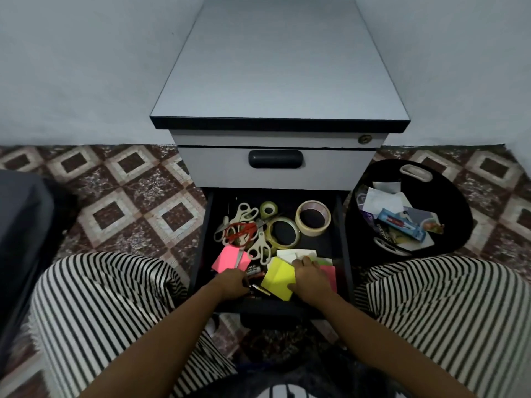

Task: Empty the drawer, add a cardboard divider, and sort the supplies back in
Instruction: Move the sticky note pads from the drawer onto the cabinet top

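The lower drawer (343, 239) of a grey cabinet stands pulled out between my knees. Inside lie several scissors (244, 225), a wide beige tape roll (313, 218), a clear tape roll (283, 232), a small green tape roll (268, 208), a pink sticky-note pad (227, 258) and a yellow pad (277, 278). My left hand (230, 284) reaches into the drawer's front left among small dark items, fingers curled; what it holds is hidden. My right hand (310, 278) rests on the yellow pad and the paper pads beside it, thumb at the pad's edge.
A black round basket (448, 196) with papers, packets and a blue pack stands on the patterned floor right of the drawer. The upper drawer (275, 168) is closed. My striped knees flank the drawer. A dark grey object sits at the far left.
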Available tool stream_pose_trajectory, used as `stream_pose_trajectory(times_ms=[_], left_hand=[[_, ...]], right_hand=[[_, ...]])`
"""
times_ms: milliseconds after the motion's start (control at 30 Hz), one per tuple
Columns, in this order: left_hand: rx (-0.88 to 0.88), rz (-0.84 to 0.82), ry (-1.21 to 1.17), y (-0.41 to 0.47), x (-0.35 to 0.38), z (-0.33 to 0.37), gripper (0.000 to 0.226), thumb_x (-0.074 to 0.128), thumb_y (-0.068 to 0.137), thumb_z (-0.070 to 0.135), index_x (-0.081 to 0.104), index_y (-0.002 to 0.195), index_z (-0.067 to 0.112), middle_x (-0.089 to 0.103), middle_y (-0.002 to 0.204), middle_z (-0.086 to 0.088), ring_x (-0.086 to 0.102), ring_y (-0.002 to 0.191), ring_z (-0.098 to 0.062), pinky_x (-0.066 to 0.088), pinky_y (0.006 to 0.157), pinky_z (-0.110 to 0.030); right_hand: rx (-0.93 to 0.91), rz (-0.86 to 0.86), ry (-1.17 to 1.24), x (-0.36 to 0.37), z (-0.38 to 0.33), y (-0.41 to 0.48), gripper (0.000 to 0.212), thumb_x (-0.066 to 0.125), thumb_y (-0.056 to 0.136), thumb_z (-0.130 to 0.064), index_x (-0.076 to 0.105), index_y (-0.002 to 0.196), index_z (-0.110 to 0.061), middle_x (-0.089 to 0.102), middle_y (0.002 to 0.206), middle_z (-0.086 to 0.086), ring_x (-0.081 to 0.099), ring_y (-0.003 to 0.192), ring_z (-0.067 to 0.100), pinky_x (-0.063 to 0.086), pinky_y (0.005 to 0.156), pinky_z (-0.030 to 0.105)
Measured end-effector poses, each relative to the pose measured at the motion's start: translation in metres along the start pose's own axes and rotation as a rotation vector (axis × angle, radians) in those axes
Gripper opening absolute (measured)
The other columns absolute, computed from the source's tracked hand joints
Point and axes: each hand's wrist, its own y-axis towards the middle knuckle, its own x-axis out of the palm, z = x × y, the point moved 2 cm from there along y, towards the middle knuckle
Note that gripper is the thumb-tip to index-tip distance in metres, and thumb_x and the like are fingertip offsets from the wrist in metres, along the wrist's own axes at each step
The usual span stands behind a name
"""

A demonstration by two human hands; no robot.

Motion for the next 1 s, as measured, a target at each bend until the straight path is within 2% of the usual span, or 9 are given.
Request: stream_pose_trajectory(times_ms=[167,233,267,367,467,600,767,867,1000], left_hand=[[0.040,0.047,-0.135,0.000,0.001,0.008,0.029,0.055,0.092,0.023,0.066,0.113,0.006,0.063,0.118,-0.010,0.058,0.106,-0.024,0.042,0.081,-0.025],[0.020,0.082,-0.313,0.002,0.002,0.014,0.027,0.057,0.092,0.026,0.067,0.108,0.006,0.065,0.109,-0.007,0.060,0.098,-0.024,0.043,0.079,-0.026],[-0.007,0.090,-0.461,0.003,0.002,0.016,0.026,0.059,0.091,0.028,0.067,0.100,0.005,0.064,0.096,-0.011,0.060,0.087,-0.025,0.043,0.075,-0.029],[-0.087,0.079,-0.893,0.000,0.002,0.024,0.027,0.060,0.092,0.030,0.061,0.095,0.004,0.056,0.072,-0.008,0.052,0.064,-0.022,0.041,0.061,-0.028],[-0.119,0.076,-1.157,-0.002,0.002,0.030,0.022,0.056,0.094,0.025,0.057,0.111,0.011,0.063,0.097,-0.007,0.060,0.090,-0.024,0.049,0.070,-0.032],[-0.162,0.119,-1.402,-0.004,0.003,0.029,0.017,0.053,0.095,0.012,0.053,0.111,0.006,0.062,0.094,-0.007,0.061,0.083,-0.022,0.050,0.067,-0.031],[-0.182,0.181,-1.457,-0.006,0.003,0.025,0.004,0.056,0.093,0.008,0.054,0.097,0.008,0.061,0.098,-0.010,0.059,0.082,-0.022,0.047,0.063,-0.032],[-0.171,0.214,-1.497,-0.009,0.002,0.025,0.003,0.058,0.092,0.010,0.056,0.092,0.012,0.062,0.100,-0.009,0.059,0.087,-0.024,0.046,0.064,-0.032],[-0.127,0.215,-1.618,-0.012,-0.005,0.023,0.011,0.052,0.095,0.007,0.061,0.100,0.008,0.065,0.100,-0.009,0.062,0.090,-0.021,0.050,0.070,-0.031]], right_hand=[[0.099,0.040,0.400,-0.008,0.002,0.006,0.027,0.059,0.088,-0.020,0.059,0.110,-0.003,0.057,0.120,0.015,0.051,0.116,0.030,0.040,0.086,0.028],[0.099,0.016,0.600,-0.013,0.004,0.004,0.006,0.059,0.088,-0.011,0.057,0.082,-0.010,0.058,0.095,0.009,0.057,0.102,0.029,0.044,0.081,0.033],[0.110,-0.002,0.707,-0.016,0.005,0.003,0.017,0.059,0.088,-0.009,0.051,0.074,-0.014,0.054,0.086,0.005,0.058,0.091,0.028,0.048,0.081,0.041],[0.244,-0.048,1.099,-0.020,0.010,0.002,0.019,0.058,0.090,-0.006,0.049,0.077,-0.016,0.053,0.091,0.010,0.057,0.083,0.024,0.057,0.075,0.044],[0.310,-0.110,1.388,-0.025,0.003,-0.001,0.010,0.055,0.093,-0.005,0.050,0.086,-0.010,0.052,0.102,0.014,0.057,0.085,0.022,0.056,0.059,0.026],[0.306,-0.113,1.424,-0.019,-0.003,-0.003,0.003,0.053,0.094,-0.004,0.050,0.094,-0.004,0.054,0.089,0.010,0.057,0.077,0.020,0.054,0.064,0.027],[0.300,-0.003,1.237,-0.009,-0.004,0.001,0.010,0.061,0.089,-0.008,0.057,0.097,-0.005,0.059,0.097,0.011,0.058,0.089,0.022,0.051,0.061,0.027],[0.333,-0.011,1.325,-0.011,-0.004,-0.002,0.002,0.058,0.091,-0.007,0.056,0.091,-0.007,0.058,0.090,0.007,0.057,0.081,0.019,0.050,0.060,0.027],[0.345,-0.007,1.451,-0.024,-0.003,-0.007,0.010,0.055,0.093,-0.006,0.055,0.085,-0.012,0.058,0.089,0.012,0.058,0.068,0.019,0.052,0.056,0.024]])
